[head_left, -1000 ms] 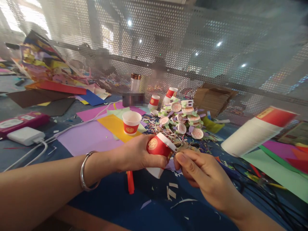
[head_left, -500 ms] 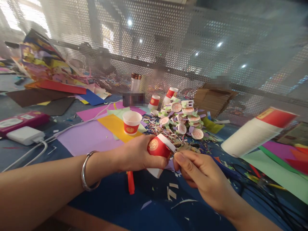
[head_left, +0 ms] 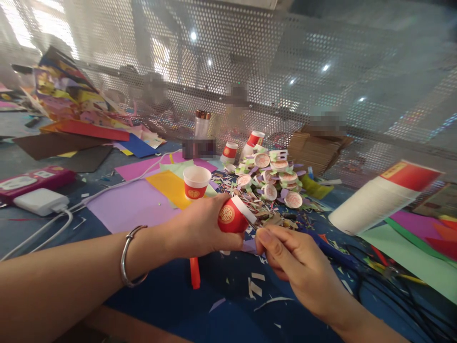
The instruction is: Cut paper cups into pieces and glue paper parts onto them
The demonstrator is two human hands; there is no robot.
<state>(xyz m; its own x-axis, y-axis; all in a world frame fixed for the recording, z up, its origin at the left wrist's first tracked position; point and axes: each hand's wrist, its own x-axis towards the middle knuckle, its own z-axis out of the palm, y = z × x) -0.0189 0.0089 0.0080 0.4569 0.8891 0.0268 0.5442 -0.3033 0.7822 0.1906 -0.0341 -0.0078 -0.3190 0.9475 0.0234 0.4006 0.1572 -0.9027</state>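
Note:
My left hand [head_left: 207, 226] is wrapped round a red and white paper cup [head_left: 232, 216], which is tilted with its white rim toward the upper right. A gold emblem shows on the cup's side. Close to that rim, my right hand [head_left: 285, 250] is closed in a pinch. A thin dark sliver shows between its fingertips and the cup, too small to name. Behind my left hand, another paper cup [head_left: 196, 182] stands upright on the coloured paper.
Cut-up cups [head_left: 273, 176] are heaped among paper scraps. A long stack of cups [head_left: 385, 197] leans at right. At left lie a lilac sheet [head_left: 124, 205], a white charger [head_left: 41, 201] and a pink power strip [head_left: 35, 183]. A perforated screen [head_left: 221, 52] stands behind.
The white flap hanging below the held cup is mostly out of sight now. The cup has tilted slightly, and both hands stay nearly in place.

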